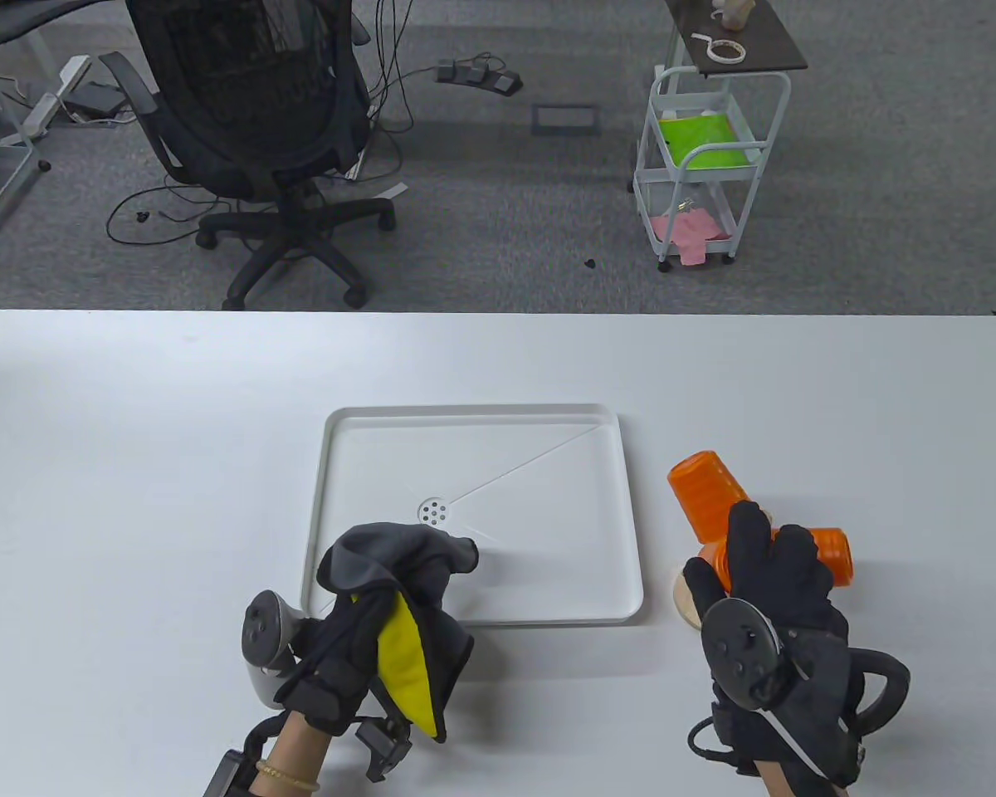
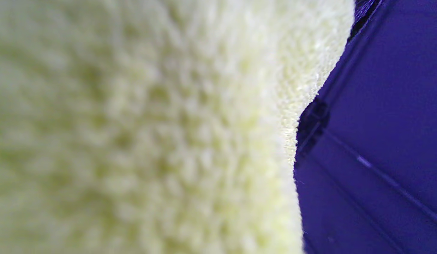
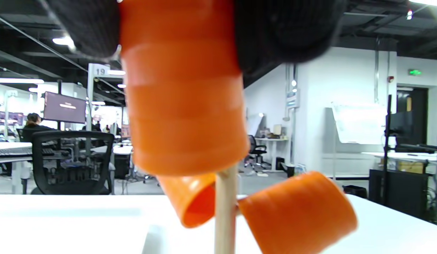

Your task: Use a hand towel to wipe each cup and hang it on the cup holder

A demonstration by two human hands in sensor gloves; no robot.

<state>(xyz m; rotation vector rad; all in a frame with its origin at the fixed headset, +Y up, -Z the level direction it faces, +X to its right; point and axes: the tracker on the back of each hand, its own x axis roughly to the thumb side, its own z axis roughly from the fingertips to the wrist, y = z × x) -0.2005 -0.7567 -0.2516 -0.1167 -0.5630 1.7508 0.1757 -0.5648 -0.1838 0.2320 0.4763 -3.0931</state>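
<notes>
— What's on the white table (image 1: 133, 465)?

— A shallow white tray (image 1: 622, 515) with a drain in the middle. The left hand (image 1: 340, 656) at its near edge is curled round a grey and yellow hand towel (image 1: 398, 581).

— And the cups?

— To the right of the tray, the right hand (image 1: 776, 581) grips an orange cup (image 3: 183, 106), mouth down, over the wooden cup holder (image 3: 225, 211). Two more orange cups (image 3: 299, 211) hang tilted lower on it.

— Behind?

— Grey carpet, a black office chair (image 1: 257, 124), loose cables, and a white trolley (image 1: 705, 158) holding green and pink things.
</notes>
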